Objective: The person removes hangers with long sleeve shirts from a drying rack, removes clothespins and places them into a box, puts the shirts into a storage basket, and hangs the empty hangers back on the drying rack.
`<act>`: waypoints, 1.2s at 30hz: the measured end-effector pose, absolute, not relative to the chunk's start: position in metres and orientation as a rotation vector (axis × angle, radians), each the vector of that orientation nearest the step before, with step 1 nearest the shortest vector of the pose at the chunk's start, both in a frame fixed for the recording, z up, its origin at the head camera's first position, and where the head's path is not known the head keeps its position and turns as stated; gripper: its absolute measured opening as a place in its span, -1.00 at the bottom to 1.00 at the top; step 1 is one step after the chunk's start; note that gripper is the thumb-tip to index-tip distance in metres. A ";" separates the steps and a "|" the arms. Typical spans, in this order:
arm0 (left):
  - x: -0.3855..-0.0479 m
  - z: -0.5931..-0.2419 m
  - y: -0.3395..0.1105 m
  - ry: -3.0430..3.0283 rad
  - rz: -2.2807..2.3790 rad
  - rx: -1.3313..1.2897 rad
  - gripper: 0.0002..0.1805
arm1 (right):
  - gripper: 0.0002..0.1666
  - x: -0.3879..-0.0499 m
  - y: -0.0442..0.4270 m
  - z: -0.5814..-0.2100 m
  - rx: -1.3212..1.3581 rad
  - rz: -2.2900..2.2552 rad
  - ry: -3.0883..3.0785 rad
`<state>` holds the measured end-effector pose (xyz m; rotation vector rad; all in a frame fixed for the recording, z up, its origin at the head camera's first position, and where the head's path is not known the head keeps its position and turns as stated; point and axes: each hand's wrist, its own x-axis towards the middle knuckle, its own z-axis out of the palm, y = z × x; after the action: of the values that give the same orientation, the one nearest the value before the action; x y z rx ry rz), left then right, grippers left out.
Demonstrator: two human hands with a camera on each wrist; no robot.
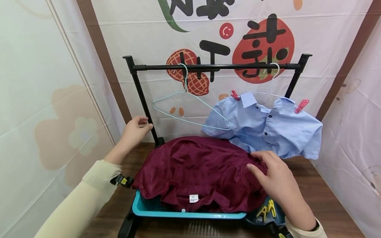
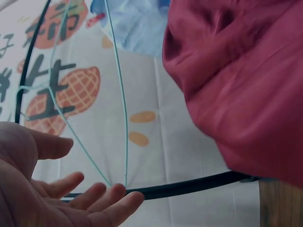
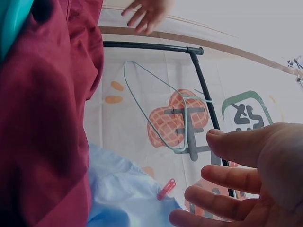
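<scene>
A dark red garment (image 1: 196,165) with a white label lies heaped over a teal basket (image 1: 190,215). My left hand (image 1: 135,132) is raised beside the rack's left post, fingers loosely bent and holding nothing. At the garment's right side hovers my right hand (image 1: 278,178), its fingers spread; whether it touches the cloth I cannot tell. A bare light-green wire hanger (image 1: 190,122) hangs from the black rack's bar (image 1: 220,67). On a white hanger (image 1: 275,71) to the right is a light blue short-sleeved shirt (image 1: 268,129), with a pink clothespin (image 1: 302,106) at each shoulder.
Yellow clothespins (image 1: 266,211) sit in a dark blue container (image 1: 278,215) to the right of the basket. The rack's left post (image 1: 143,99) rises close to my left hand. Behind the rack hangs a printed white cloth (image 1: 119,26). The floor (image 1: 321,191) is brown wood-look.
</scene>
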<state>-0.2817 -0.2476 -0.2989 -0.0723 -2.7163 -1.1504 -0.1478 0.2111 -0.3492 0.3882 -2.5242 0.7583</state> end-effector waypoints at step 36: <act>-0.191 -0.379 -0.271 -3.054 -1.133 -0.383 -0.27 | -0.11 -0.175 0.226 -0.375 0.162 0.801 -2.909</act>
<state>-0.1906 -0.2707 -0.3787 -0.3829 -3.0535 -1.1335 -0.1753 0.2258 -0.3747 0.1617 -2.9092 0.8008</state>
